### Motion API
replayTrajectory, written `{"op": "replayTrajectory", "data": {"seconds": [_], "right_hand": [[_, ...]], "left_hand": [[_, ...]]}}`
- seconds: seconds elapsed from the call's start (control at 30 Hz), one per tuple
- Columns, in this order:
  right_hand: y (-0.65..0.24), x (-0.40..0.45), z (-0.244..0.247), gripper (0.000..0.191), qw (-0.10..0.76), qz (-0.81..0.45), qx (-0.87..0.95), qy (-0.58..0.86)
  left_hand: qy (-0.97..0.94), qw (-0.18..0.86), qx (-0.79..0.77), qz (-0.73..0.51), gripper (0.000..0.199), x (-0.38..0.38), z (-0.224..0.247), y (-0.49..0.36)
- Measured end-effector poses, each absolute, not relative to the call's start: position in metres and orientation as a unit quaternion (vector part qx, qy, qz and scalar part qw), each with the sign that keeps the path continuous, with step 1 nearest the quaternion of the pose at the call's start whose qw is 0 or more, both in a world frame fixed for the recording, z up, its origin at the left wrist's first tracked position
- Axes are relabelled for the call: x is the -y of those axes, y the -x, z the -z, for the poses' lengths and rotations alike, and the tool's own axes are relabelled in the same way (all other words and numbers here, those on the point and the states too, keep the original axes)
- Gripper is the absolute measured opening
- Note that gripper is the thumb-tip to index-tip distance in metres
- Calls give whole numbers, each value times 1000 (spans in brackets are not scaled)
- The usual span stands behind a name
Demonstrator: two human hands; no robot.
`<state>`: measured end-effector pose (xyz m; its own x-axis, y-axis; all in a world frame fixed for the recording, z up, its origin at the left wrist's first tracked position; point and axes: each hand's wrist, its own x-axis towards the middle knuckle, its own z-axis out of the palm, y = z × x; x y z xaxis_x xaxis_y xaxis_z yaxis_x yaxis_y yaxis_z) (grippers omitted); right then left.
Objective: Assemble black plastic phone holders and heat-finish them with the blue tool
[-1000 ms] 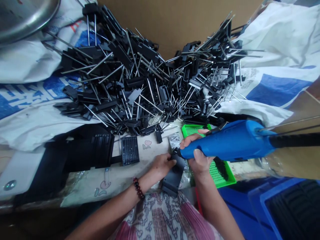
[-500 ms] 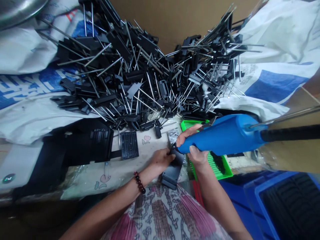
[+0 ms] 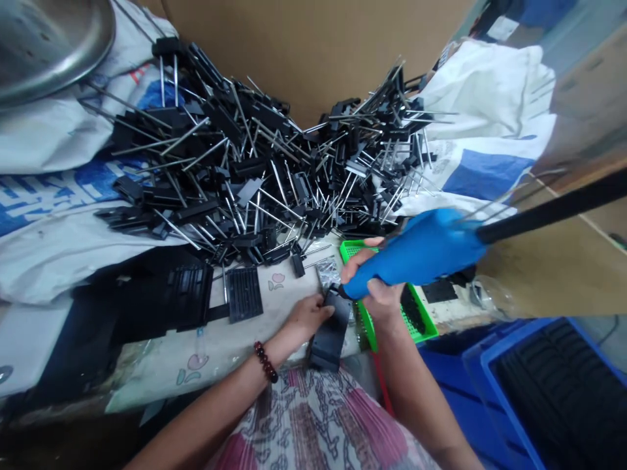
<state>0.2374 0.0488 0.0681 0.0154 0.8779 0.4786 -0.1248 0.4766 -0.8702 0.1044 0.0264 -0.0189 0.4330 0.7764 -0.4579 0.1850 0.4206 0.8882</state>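
Note:
My right hand [image 3: 379,287] is wrapped round a blue power screwdriver [image 3: 416,254], its black tip pointing down to the left. That tip meets the far end of a black plastic part [image 3: 330,333], which lies at the table's front edge close to my body. With fingers closed on the part's left side, my left hand [image 3: 308,318] grips it near the tip. Any screw at the tip is hidden. Right of the part, a bright green basket [image 3: 431,331] holds small dark pieces [image 3: 413,312], too small to name, partly behind my right hand.
A large heap of black parts with metal rods [image 3: 274,163] covers the back, between white-and-blue sacks [image 3: 53,189]. Ridged black plates [image 3: 245,294] lie on the left. A metal bowl [image 3: 63,52] stands at upper left. A blue crate [image 3: 494,385] of black pieces sits low on the right.
The camera view has turned, so the scene sits further left and lower. Both hands keep their grips, and the screwdriver tip stays at the far end of the black part.

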Motion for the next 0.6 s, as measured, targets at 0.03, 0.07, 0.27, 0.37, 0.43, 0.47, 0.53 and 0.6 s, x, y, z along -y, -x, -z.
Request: {"op": "replayTrajectory", "data": {"seconds": [0.03,0.07,0.27,0.37,0.43,0.47,0.53,0.6], "right_hand": [[-245,-45,-76,48,655,-370,566,337],[-254,-42,-84,47,672,-345,553,352],[-301,-21,-93,53,669,-287,481,488],[-308,-15,-72,47,690,-267,453,498],[-309,-12,-61,46,696,-265,448,495],[-308,-10,-57,46,696,-267,447,494],[-307,-8,-53,47,695,-274,444,495],[-307,-5,-51,49,697,-278,441,493]], "left_hand": [[-485,697,-484,-214,27,-25,17,-104],[-468,710,-480,-215,28,-25,15,-104],[-378,757,-474,-244,38,-31,5,-105],[-433,713,-507,-216,35,-36,9,-108],[-433,709,-513,-214,37,-37,12,-108],[-419,717,-511,-221,39,-37,12,-108],[-382,734,-510,-235,45,-36,12,-108],[-361,737,-520,-239,49,-36,11,-108]]}}
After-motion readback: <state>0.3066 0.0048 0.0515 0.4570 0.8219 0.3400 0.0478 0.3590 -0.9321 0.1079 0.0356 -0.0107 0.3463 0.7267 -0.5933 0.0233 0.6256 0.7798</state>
